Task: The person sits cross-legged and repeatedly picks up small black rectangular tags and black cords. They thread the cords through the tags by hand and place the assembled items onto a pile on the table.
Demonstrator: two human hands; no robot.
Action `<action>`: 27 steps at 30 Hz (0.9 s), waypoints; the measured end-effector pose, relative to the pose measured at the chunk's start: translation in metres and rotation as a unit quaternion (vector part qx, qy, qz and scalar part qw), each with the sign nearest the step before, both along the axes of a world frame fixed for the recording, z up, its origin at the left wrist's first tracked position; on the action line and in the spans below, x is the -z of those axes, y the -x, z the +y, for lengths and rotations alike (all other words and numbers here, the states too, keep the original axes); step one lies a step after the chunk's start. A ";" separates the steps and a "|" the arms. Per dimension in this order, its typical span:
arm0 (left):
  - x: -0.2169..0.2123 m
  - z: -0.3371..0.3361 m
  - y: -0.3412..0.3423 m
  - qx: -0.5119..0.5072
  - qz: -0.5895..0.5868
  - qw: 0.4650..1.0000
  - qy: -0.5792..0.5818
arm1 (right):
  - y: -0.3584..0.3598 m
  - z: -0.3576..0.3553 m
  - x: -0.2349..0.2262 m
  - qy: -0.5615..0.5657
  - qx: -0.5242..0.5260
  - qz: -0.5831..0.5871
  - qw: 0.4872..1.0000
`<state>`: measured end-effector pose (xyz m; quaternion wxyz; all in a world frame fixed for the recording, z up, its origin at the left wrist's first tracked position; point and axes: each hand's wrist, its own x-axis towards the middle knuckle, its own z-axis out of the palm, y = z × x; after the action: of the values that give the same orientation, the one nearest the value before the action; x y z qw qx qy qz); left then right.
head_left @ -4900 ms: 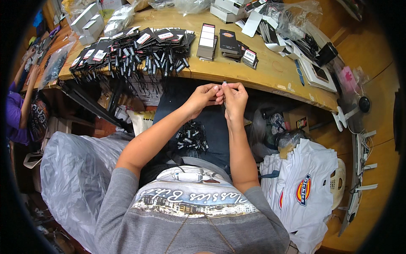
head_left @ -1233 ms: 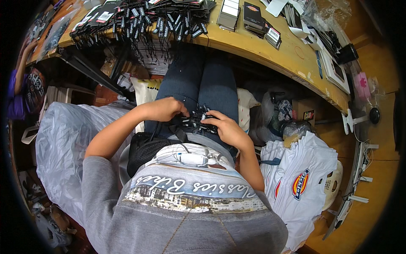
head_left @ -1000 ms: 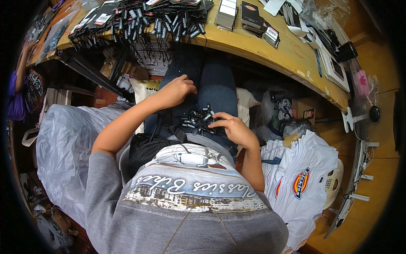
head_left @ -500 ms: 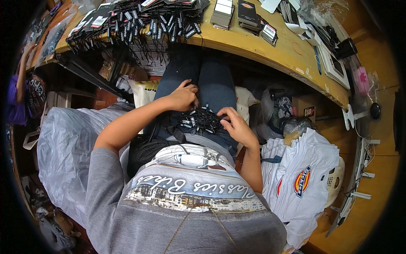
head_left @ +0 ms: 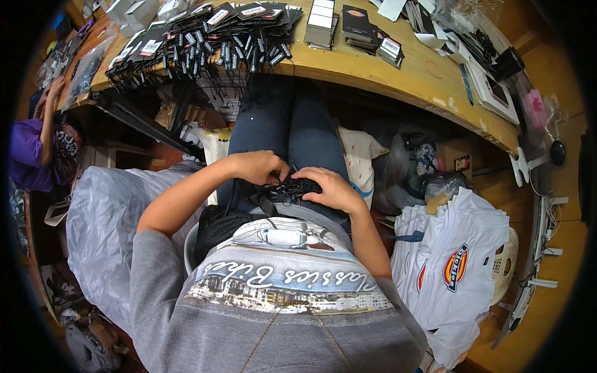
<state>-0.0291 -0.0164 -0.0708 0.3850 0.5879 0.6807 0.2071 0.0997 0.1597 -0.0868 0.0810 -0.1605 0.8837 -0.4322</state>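
A tangled bundle of black tag strings (head_left: 291, 189) rests in my lap, at the top of my jeans. My left hand (head_left: 261, 166) is closed at the bundle's left side, its fingertips curled down into the strings. From the right, my right hand (head_left: 329, 188) curves over the bundle, fingers on top and thumb along the near side. Both hands partly cover the strings, so single strands cannot be made out. Beyond my knees, black hang tags (head_left: 205, 34) lie piled on the wooden table (head_left: 429, 87), their strings dangling over its front edge.
Stacks of cards (head_left: 321, 25) and black tags (head_left: 357, 23) stand on the table. White printed shirts (head_left: 444, 267) are heaped at my right. A large translucent plastic bag (head_left: 118, 230) bulges at my left. Far left, a person in a purple sleeve (head_left: 31, 149) reaches to a table.
My left hand has come down toward me onto the strings. My right hand has shifted left over the bundle, and the two hands are closer together.
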 end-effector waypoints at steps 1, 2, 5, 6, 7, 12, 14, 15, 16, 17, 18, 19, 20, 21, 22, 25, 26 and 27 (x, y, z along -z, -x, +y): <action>0.000 -0.001 0.001 0.004 -0.012 1.000 0.010 | 0.000 0.000 0.000 0.006 -0.001 0.005 1.000; 0.000 -0.001 0.004 0.007 -0.024 0.999 0.019 | 0.001 0.000 0.000 0.013 -0.002 0.010 1.000; -0.003 -0.001 0.007 0.009 -0.027 1.000 0.012 | -0.001 0.001 -0.005 0.035 0.020 0.006 0.999; -0.004 -0.001 0.007 0.008 -0.021 1.000 0.003 | -0.002 0.001 -0.007 0.044 0.031 0.003 0.999; -0.003 -0.001 0.006 -0.010 -0.023 1.000 0.002 | -0.002 0.003 -0.007 0.042 0.044 -0.001 0.998; 0.009 -0.006 0.009 -0.091 -0.026 0.995 -0.011 | -0.005 0.006 -0.003 0.070 0.104 -0.017 0.992; 0.014 -0.009 0.013 -0.115 -0.066 0.991 -0.024 | -0.004 0.006 0.001 0.081 0.115 -0.011 0.990; 0.017 -0.010 0.014 -0.127 -0.088 0.987 -0.034 | -0.004 0.006 -0.005 0.083 0.126 -0.039 0.988; 0.018 -0.010 0.014 -0.137 -0.108 0.984 -0.041 | -0.003 0.006 -0.008 0.086 0.137 -0.067 0.985; 0.019 -0.011 0.014 -0.146 -0.128 0.980 -0.047 | -0.002 0.006 -0.008 0.086 0.139 -0.070 0.984; 0.019 -0.011 0.014 -0.156 -0.148 0.975 -0.054 | -0.002 0.007 -0.011 0.072 0.151 -0.091 0.982; 0.018 -0.011 0.014 -0.155 -0.134 0.977 -0.054 | -0.001 0.008 -0.018 0.059 0.162 -0.112 0.979; 0.015 -0.010 0.014 -0.155 -0.119 0.979 -0.054 | -0.001 0.010 -0.022 0.045 0.173 -0.133 0.975; 0.012 -0.010 0.013 -0.155 -0.104 0.981 -0.053 | -0.001 0.012 -0.023 0.048 0.180 -0.134 0.973; 0.010 -0.011 0.014 -0.169 -0.107 0.978 -0.059 | -0.001 0.015 -0.022 0.027 0.178 -0.108 0.978; 0.006 -0.014 0.016 -0.203 -0.115 0.970 -0.068 | 0.000 0.020 -0.021 -0.052 0.169 0.006 0.984; 0.006 -0.017 0.018 -0.208 -0.119 0.968 -0.067 | 0.002 0.019 -0.022 -0.048 0.179 0.026 0.982; 0.005 -0.019 0.020 -0.211 -0.122 0.968 -0.066 | 0.006 0.018 -0.023 -0.044 0.191 0.048 0.979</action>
<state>-0.0492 -0.0355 -0.0754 0.3737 0.4252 0.7218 0.3981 0.0935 0.1773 -0.0640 -0.0389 -0.0053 0.9189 -0.3926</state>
